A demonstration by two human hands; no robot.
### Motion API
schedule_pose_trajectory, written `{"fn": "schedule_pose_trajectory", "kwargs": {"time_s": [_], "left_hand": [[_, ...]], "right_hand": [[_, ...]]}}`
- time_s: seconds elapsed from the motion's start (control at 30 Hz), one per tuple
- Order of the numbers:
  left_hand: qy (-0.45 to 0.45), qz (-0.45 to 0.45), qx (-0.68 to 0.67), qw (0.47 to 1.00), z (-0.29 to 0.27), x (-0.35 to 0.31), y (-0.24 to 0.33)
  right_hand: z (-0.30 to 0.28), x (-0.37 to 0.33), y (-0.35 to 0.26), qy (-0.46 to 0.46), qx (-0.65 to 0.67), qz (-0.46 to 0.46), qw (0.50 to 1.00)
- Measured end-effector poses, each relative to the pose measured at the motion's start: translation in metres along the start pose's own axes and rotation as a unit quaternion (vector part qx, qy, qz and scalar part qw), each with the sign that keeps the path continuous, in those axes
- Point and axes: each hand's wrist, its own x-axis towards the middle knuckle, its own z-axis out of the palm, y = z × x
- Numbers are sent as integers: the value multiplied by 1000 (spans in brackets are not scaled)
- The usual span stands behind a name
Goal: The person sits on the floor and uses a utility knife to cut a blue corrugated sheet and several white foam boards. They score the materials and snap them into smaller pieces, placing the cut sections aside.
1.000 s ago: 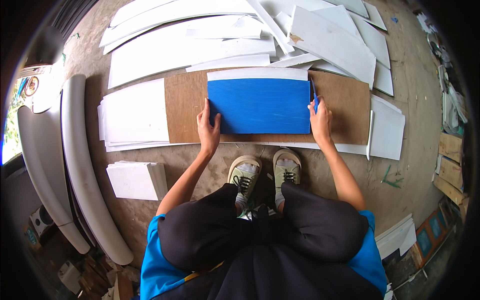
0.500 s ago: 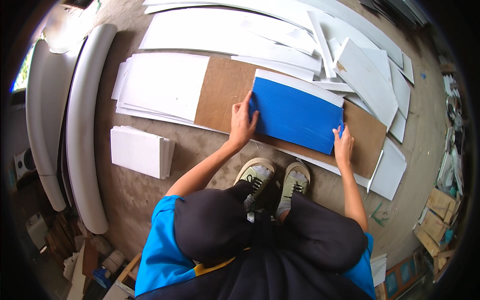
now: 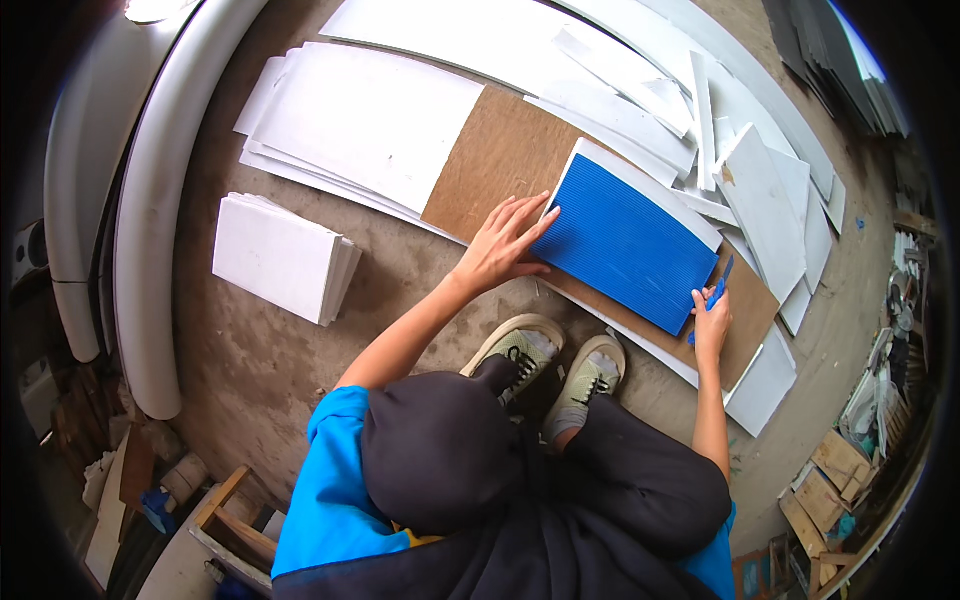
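Note:
A blue ribbed sheet point(image 3: 630, 240) lies on a brown board point(image 3: 500, 150), with a white sheet point(image 3: 650, 190) showing along its far edge. My left hand point(image 3: 500, 238) rests at the blue sheet's left end, fingers stretched out and their tips touching its edge. In my closed right hand point(image 3: 711, 325) is a blue utility knife point(image 3: 715, 294), its blade pointing away from me just beyond the sheet's right end. The brown board sits on top of white sheets point(image 3: 365, 125).
Beside me on the left stand a stack of small white panels point(image 3: 275, 255) and long white rolls point(image 3: 160, 250). White offcuts point(image 3: 762, 205) are heaped at the far right. My shoes point(image 3: 520, 350) are close to the board's near edge. Wood scraps point(image 3: 840, 470) lie at the right.
My left hand has gone from gripping the blue sheet's left edge to lying spread on it. The knife blade now shows above my right hand. The whole view has turned somewhat.

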Motion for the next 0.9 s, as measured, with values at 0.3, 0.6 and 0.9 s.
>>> {"fn": "schedule_pose_trajectory", "kwargs": {"time_s": [0.3, 0.6, 0.9], "left_hand": [[-33, -10, -14, 999, 23, -2, -1], [-92, 17, 172, 981, 23, 29, 47], [-157, 255, 156, 941, 93, 100, 138]], "right_hand": [[3, -4, 5, 10, 1, 7, 1000], [13, 3, 60, 26, 180, 68, 981], [0, -33, 59, 9, 387, 177, 905]]}}
